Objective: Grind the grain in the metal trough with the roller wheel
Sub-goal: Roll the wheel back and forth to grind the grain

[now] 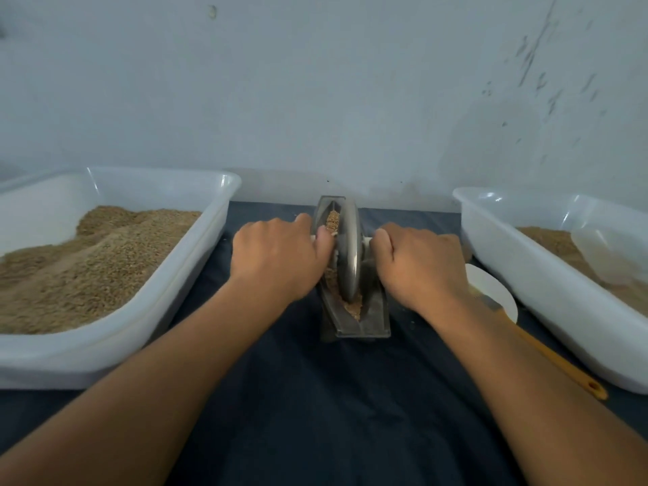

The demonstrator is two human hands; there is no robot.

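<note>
Your left hand (277,257) and right hand (420,264): each grip clenched round the roller wheel (349,250) axle. Wheel upright in metal trough (377,317), mid-bench between tubs, grain (333,221) ahead.

We see both bare forearms reaching forward from the lower corners and drawing in toward the middle — the two wrists roughly level with each other. The left hand (277,256) lies knuckles up, fingers curled down and out of sight, its thumb stretched toward the centre. The right hand (419,264) mirrors it — back upward, fingers folded under, thumb tip pointing inward. We cannot see what the hidden fingers wrap around. The hands stay apart.
</note>
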